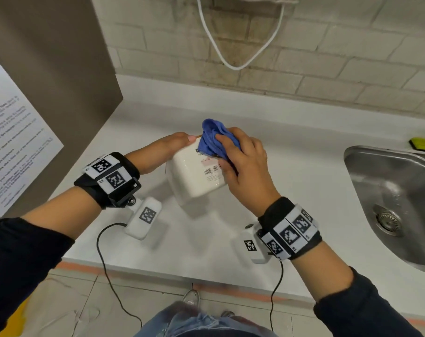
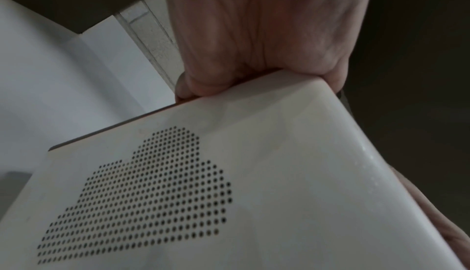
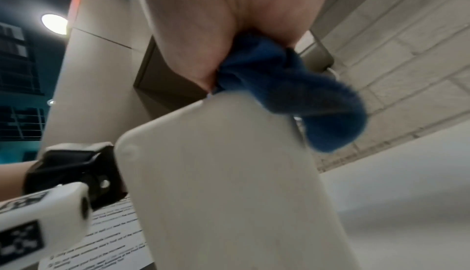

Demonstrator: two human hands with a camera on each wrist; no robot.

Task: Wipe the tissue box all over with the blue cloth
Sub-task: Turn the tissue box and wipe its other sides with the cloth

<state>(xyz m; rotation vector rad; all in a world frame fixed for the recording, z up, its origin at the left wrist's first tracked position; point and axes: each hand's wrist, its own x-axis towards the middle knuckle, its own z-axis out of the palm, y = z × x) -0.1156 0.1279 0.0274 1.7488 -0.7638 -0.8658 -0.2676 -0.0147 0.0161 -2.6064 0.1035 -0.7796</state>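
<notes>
A white tissue box (image 1: 196, 176) with rounded corners is held tilted above the white counter, its labelled barcode face turned up. My left hand (image 1: 167, 147) grips its far left edge. The left wrist view shows that palm (image 2: 254, 43) clamped on the rim of the tissue box (image 2: 229, 194), whose side has a cloud-shaped field of small holes. My right hand (image 1: 243, 161) holds a bunched blue cloth (image 1: 215, 138) against the box's upper right corner. In the right wrist view the blue cloth (image 3: 292, 89) sticks out of my right hand (image 3: 216, 23) over the edge of the tissue box (image 3: 229, 184).
A steel sink (image 1: 391, 195) is set in the counter (image 1: 291, 147) at the right, with a yellow-green sponge (image 1: 423, 144) behind it. A brown cabinet side with a printed notice (image 1: 14, 132) stands at the left. A white cable (image 1: 240, 45) hangs on the tiled wall.
</notes>
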